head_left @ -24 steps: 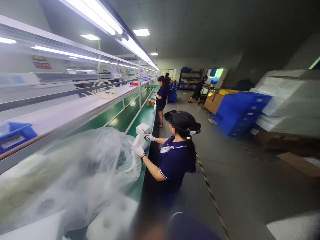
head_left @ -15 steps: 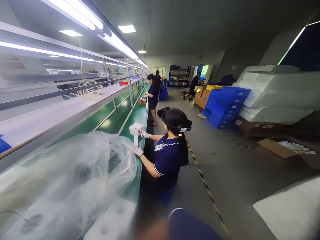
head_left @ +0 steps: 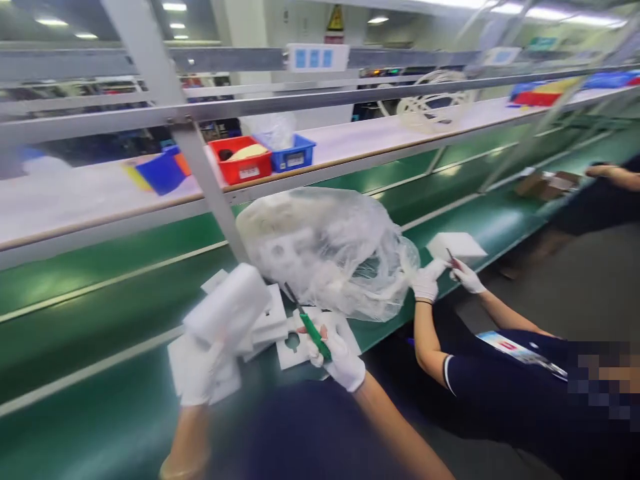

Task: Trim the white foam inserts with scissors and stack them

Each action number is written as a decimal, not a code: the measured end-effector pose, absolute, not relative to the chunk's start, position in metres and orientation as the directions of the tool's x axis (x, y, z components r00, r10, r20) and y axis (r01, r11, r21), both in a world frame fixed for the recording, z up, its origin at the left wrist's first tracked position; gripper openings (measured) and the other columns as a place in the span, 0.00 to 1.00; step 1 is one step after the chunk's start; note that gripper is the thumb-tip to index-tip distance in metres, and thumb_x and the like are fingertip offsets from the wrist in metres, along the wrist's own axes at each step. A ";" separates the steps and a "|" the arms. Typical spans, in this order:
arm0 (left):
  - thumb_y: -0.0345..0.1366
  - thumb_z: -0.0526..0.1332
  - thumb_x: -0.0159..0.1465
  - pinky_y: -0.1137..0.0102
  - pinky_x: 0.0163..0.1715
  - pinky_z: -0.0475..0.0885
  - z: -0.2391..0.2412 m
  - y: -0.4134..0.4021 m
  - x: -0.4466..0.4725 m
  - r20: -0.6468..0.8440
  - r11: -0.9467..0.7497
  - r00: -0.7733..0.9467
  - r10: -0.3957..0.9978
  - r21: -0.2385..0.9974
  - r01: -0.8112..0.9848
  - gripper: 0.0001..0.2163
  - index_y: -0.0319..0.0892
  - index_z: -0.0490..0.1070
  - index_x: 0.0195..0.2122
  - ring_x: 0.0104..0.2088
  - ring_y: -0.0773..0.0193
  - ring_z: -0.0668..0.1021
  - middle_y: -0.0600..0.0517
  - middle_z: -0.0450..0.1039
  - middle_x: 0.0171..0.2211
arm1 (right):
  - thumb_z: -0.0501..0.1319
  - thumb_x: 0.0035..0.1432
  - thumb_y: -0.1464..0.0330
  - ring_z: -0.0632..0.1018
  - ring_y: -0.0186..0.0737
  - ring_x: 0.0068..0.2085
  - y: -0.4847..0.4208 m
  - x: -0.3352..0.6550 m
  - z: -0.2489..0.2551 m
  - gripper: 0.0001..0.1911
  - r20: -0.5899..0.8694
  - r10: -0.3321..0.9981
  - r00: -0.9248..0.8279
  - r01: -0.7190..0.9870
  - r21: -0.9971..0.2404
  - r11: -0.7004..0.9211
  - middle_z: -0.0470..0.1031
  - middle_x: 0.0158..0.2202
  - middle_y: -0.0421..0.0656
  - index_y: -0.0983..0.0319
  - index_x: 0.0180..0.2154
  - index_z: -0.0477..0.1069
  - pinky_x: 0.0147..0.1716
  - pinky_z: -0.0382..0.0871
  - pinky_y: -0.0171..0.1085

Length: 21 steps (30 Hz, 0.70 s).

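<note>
Here | left hand (head_left: 203,373): gloved fingers wrapped round white foam block (head_left: 227,313), raised above green bench (head_left: 100,400) | right hand (head_left: 337,357): fingers closed on green-handled tool (head_left: 313,333), over flat foam pieces (head_left: 295,343)

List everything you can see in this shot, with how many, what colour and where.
foam block: one, white, held up in the left hand
green-handled tool: one, in the right hand
flat foam pieces: several, white, on the green bench
plastic bag: one, clear, on the bench, foam parts inside
bins: red, blue, on the upper shelf
tubing coil: one, whitish, on the shelf
co-worker's gloved hands: two, white, by a foam block at right
left hand: white glove
right hand: white glove
</note>
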<state>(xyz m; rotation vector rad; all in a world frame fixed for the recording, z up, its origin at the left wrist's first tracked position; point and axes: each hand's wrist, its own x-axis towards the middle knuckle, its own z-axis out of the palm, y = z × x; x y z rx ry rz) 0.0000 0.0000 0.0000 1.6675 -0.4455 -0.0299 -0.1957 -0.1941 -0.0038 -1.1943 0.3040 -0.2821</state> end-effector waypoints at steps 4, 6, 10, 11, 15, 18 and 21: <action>0.41 0.69 0.52 0.59 0.53 0.67 0.004 0.002 -0.010 0.167 -0.017 0.919 -0.357 0.982 -0.186 0.31 0.42 0.61 0.56 0.52 0.52 0.71 0.43 0.67 0.52 | 0.58 0.59 0.54 0.62 0.26 0.23 -0.192 -0.186 0.010 0.21 -0.088 -0.391 0.916 0.065 -0.930 0.361 0.62 0.26 0.37 0.65 0.43 0.66 0.23 0.55 0.28; 0.40 0.68 0.53 0.59 0.53 0.66 0.005 -0.001 -0.012 0.158 -0.011 0.916 -0.368 0.985 -0.174 0.30 0.43 0.60 0.56 0.52 0.53 0.70 0.43 0.66 0.53 | 0.60 0.57 0.57 0.64 0.27 0.22 -0.187 -0.181 0.024 0.18 -0.086 -0.406 0.910 0.055 -0.944 0.324 0.64 0.26 0.36 0.63 0.41 0.62 0.22 0.58 0.29; 0.41 0.67 0.54 0.60 0.52 0.67 0.005 0.001 -0.016 0.135 0.034 0.920 -0.368 0.991 -0.131 0.30 0.42 0.61 0.56 0.52 0.52 0.70 0.43 0.66 0.53 | 0.57 0.59 0.58 0.66 0.29 0.22 -0.179 -0.168 0.044 0.14 -0.021 -0.521 0.854 0.093 -0.977 0.193 0.66 0.25 0.37 0.62 0.40 0.60 0.21 0.60 0.29; 0.41 0.66 0.55 0.60 0.52 0.67 0.006 0.001 -0.018 0.129 0.049 0.917 -0.377 0.992 -0.120 0.29 0.43 0.60 0.57 0.51 0.53 0.70 0.44 0.66 0.53 | 0.56 0.60 0.59 0.67 0.29 0.22 -0.179 -0.164 0.045 0.14 0.011 -0.533 0.846 0.104 -0.984 0.144 0.69 0.27 0.39 0.62 0.41 0.61 0.21 0.61 0.29; 0.41 0.65 0.57 0.60 0.54 0.65 0.007 -0.001 -0.029 0.133 0.109 0.917 -0.376 0.989 -0.099 0.29 0.42 0.60 0.58 0.52 0.52 0.70 0.44 0.66 0.53 | 0.54 0.61 0.62 0.73 0.30 0.30 -0.180 -0.147 0.039 0.13 0.078 -0.509 0.858 0.121 -0.991 0.054 0.71 0.45 0.47 0.62 0.45 0.62 0.30 0.70 0.32; 0.41 0.65 0.56 0.57 0.56 0.63 0.005 0.001 -0.031 0.148 0.114 0.912 -0.382 0.987 -0.112 0.29 0.43 0.60 0.58 0.54 0.50 0.69 0.44 0.65 0.53 | 0.54 0.61 0.62 0.75 0.35 0.39 -0.180 -0.138 0.028 0.13 0.091 -0.525 0.846 0.147 -0.987 0.066 0.70 0.47 0.48 0.62 0.45 0.63 0.35 0.74 0.34; 0.40 0.65 0.56 0.56 0.58 0.60 0.002 0.006 -0.028 0.167 0.104 0.885 -0.435 0.985 -0.134 0.29 0.44 0.59 0.58 0.55 0.49 0.68 0.44 0.65 0.54 | 0.53 0.61 0.62 0.75 0.34 0.36 -0.182 -0.137 0.022 0.12 0.084 -0.534 0.842 0.124 -0.992 0.038 0.71 0.46 0.46 0.61 0.45 0.64 0.33 0.74 0.33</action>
